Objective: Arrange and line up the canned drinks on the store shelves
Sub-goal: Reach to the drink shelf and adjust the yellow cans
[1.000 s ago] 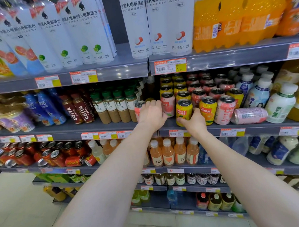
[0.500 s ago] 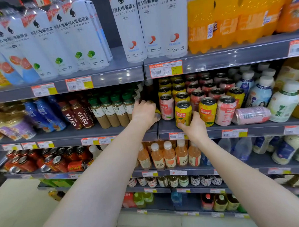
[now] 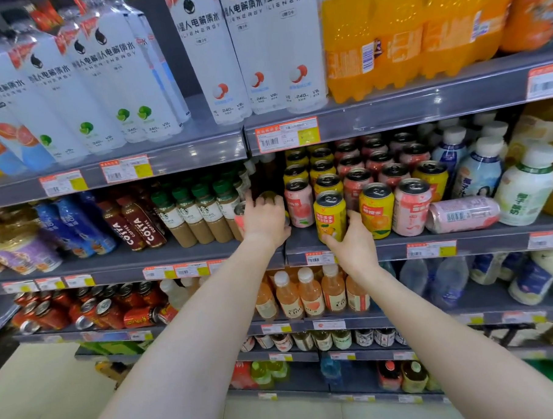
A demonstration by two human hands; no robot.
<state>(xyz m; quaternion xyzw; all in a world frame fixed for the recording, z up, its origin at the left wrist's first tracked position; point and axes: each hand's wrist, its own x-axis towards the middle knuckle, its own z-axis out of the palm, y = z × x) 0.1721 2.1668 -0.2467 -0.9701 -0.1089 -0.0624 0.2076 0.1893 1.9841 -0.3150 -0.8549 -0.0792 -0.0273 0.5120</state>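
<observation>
Yellow can (image 3: pixel 330 218) stands at the front edge of the middle shelf (image 3: pixel 381 248), the right hand (image 3: pixel 352 241) clasped round its lower part, while the left hand (image 3: pixel 264 221) curls over a mostly hidden pink can (image 3: pixel 239 211) at the left end of the rows, beside the coffee bottles (image 3: pixel 202 215). The step looks like squaring the front row; next, both cans likely want setting flush with that edge, and the toppled can (image 3: pixel 464 213) further right stood upright
</observation>
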